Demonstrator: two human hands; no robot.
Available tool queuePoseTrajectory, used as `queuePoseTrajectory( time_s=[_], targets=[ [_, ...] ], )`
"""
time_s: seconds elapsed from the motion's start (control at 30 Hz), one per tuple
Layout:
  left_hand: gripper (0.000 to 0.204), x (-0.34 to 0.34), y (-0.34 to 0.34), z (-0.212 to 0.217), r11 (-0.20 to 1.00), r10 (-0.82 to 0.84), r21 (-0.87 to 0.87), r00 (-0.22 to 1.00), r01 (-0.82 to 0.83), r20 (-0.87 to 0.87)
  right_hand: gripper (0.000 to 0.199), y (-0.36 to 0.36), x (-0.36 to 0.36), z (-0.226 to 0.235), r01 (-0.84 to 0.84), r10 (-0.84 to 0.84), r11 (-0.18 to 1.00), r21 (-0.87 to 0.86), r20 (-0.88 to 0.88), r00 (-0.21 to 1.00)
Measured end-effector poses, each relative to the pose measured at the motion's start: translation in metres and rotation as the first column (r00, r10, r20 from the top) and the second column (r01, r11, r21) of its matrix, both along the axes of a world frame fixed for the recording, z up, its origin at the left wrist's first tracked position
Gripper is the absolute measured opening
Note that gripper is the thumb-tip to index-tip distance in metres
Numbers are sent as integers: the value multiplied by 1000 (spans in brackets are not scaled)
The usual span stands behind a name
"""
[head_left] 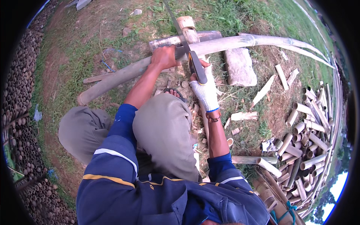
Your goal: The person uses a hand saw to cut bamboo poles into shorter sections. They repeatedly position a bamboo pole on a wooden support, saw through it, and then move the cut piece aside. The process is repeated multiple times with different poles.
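A long bamboo pole (pixel 116 82) lies slantwise across the ground in front of me, its right end split into strips. My left hand (pixel 164 57) is bare and wraps round the pole near its middle. My right hand (pixel 204 84), in a white knitted glove that leaves fingertips bare, grips the black and grey handle of a hand saw (pixel 197 67). The saw's blade points away from me and crosses the pole just right of my left hand. Whether its teeth have cut into the bamboo I cannot tell.
Behind the pole lie a shorter bamboo log (pixel 165 42) and an upright-looking bamboo piece (pixel 186 24). A pale stone block (pixel 240 67) sits to the right. Cut bamboo tubes (pixel 311 127) are heaped at right; stacked tubes (pixel 18 82) line the left. Split scraps (pixel 263 90) lie about.
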State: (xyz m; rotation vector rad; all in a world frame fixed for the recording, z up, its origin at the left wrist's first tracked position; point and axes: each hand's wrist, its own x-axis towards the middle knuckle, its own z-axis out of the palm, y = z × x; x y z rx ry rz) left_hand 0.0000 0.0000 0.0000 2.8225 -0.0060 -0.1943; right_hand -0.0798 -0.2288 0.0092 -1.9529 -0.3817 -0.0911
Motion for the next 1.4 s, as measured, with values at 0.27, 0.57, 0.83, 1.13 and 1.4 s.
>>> queuePoseTrajectory(
  time_s=[0.27,0.57,0.83,1.13,1.4],
  targets=[
    [61,-11,6,-4,997,-20,-80,999,24,49,66,5,-27,0,48,-45,997,-55,56,997],
    [72,-38,58,-9,997,14,-74,1000,-15,-4,77,49,-53,12,-103,106,994,36,-92,990],
    [74,-42,65,0,998,-25,-55,1000,24,-3,79,59,-60,-1,-53,96,969,241,-173,980],
    [81,-49,69,-8,1000,-7,-18,1000,6,-25,69,-46,-244,32,22,-38,998,-58,-293,955],
    [82,-43,69,-5,999,42,-18,996,-44,-78,67,0,-167,34,10,6,999,53,-288,958]
  ],
)
